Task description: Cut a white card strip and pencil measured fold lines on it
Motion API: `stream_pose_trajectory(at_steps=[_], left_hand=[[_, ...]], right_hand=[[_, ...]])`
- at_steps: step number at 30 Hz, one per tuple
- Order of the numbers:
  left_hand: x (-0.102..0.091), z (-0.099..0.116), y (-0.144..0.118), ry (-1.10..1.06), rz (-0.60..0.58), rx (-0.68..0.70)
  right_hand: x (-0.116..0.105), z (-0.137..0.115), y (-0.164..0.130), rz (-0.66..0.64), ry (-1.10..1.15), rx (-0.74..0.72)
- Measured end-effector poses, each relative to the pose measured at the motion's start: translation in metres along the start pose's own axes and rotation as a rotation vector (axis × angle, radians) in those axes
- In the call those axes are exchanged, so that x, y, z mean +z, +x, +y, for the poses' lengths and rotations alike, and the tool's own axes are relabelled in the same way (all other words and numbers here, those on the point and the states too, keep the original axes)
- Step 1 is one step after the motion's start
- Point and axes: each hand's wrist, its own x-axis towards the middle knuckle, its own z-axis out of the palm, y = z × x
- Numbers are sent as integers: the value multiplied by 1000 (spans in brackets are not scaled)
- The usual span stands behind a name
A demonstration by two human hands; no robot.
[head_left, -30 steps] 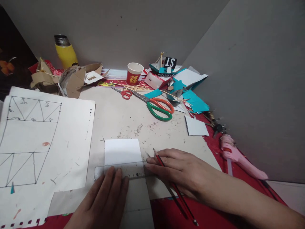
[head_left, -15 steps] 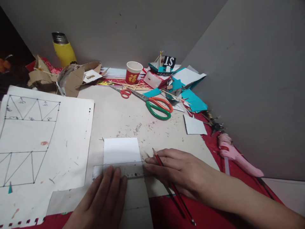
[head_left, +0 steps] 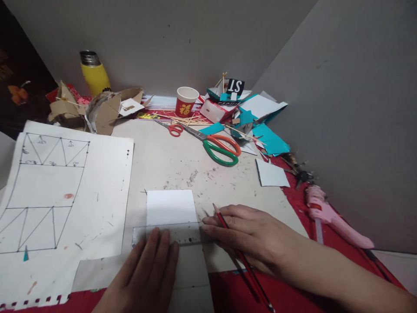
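Barely anything shifted since a second ago, just the view. Left hand [head_left: 146, 274] flat, pinning clear ruler [head_left: 169, 234] across white card strip [head_left: 172, 217] on surface [head_left: 182, 161]. Right hand [head_left: 250, 237] gripping red pencil [head_left: 241, 256] at ruler's end. No line visible yet, marking apparently still to do.

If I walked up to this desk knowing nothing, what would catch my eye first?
Probably the two hands at the near edge: the left hand presses a clear ruler across a white card, while the right hand, beside the ruler's end, holds a red pencil. Next, the big green and orange scissors in the middle, and the yellow flask standing by the far wall at the left.
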Motion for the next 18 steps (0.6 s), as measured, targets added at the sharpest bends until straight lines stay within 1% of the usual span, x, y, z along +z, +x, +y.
stream_pose_trajectory(at_steps=[6,12,18], left_hand=[[2,1,-1,20,-25,0],[0,0,-1,4,-14,5],[-2,2,-2,-2,-54,-7]], right_hand=[[0,0,1,10,7,4],[-2,-1,2,25,18,11],[-4,-3,4,26,26,26]])
